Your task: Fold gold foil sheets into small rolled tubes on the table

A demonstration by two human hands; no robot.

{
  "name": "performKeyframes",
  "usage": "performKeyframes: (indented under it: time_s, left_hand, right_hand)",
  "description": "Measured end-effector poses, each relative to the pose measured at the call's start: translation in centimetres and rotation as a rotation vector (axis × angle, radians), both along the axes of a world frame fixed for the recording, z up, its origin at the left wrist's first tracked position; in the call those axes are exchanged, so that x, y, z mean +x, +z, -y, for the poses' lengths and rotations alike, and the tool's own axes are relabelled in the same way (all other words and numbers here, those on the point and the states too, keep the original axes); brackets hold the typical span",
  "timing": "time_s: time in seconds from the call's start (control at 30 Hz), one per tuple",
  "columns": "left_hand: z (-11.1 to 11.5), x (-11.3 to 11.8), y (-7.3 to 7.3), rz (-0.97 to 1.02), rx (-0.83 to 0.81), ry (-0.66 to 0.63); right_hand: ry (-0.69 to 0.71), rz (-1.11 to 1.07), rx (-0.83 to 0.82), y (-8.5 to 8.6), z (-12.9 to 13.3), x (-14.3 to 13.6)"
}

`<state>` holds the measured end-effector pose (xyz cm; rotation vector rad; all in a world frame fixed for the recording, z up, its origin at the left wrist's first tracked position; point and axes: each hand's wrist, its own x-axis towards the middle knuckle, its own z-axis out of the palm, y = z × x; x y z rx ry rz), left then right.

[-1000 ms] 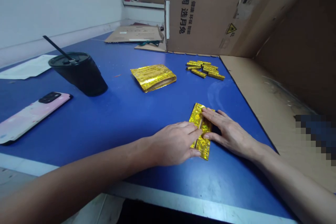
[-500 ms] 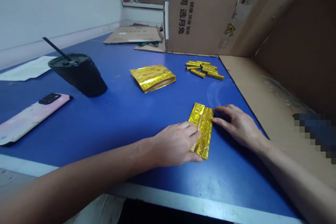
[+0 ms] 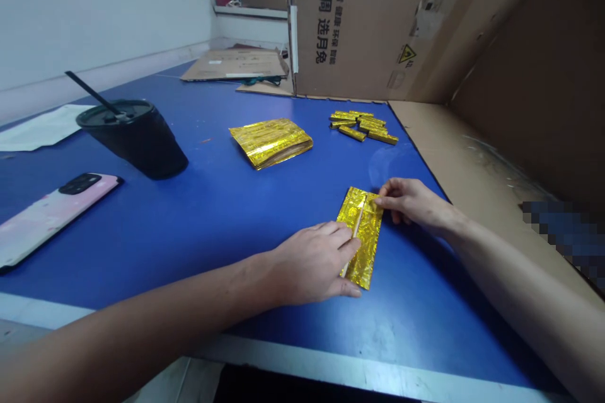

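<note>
A sheet of shiny gold foil paper (image 3: 370, 242) lies on the blue table, its two sides folded inward so that a narrow pale strip shows between them. My left hand (image 3: 319, 261) rests flat across its left side, fingers stretched out and thumb near the lower edge. At the upper right corner, my right hand (image 3: 406, 201) pinches the paper between thumb and fingers. Farther back is a stack of gold foil paper (image 3: 271, 140), its layers bulging at the front edge. Several small rolled or folded gold pieces (image 3: 363, 124) lie in a heap to its right.
A black cup (image 3: 142, 138) with a straw stands on the left, behind a pink phone (image 3: 57, 214) and beside a white sheet (image 3: 45, 128). Flat cardboard (image 3: 236, 64) lies at the back. A large cardboard box (image 3: 354, 25) walls off the back and right.
My right hand has moved slightly up from beside the paper and closed on its upper right corner. My left hand stays on the sheet. The whole view has shifted a little.
</note>
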<state>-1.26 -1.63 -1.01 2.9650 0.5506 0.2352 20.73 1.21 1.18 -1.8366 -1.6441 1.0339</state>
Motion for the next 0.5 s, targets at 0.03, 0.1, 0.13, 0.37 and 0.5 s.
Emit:
performKeyframes:
  time_s: [0.03,0.1,0.13,0.37,0.5]
  left_hand:
    - [0.00,0.01,-0.03,0.006,0.002,-0.001]
    - [0.01,0.03,-0.07,0.007,0.000,0.002]
    - [0.01,0.03,-0.08,0.006,-0.001,0.007]
    - [0.05,-0.03,0.09,0.013,-0.033,0.007]
    - [0.05,0.02,0.01,0.011,-0.038,0.008]
  right_hand:
    - [-0.020,-0.055,-0.028,0.06,0.02,0.03]
    - [-0.042,-0.153,-0.081,0.17,0.01,0.19]
    - [-0.040,-0.187,-0.106,0.20,-0.04,0.30]
    - [-0.043,-0.256,-0.242,0.01,-0.47,0.94]
    - [-0.005,-0.213,-0.262,0.08,-0.45,0.94]
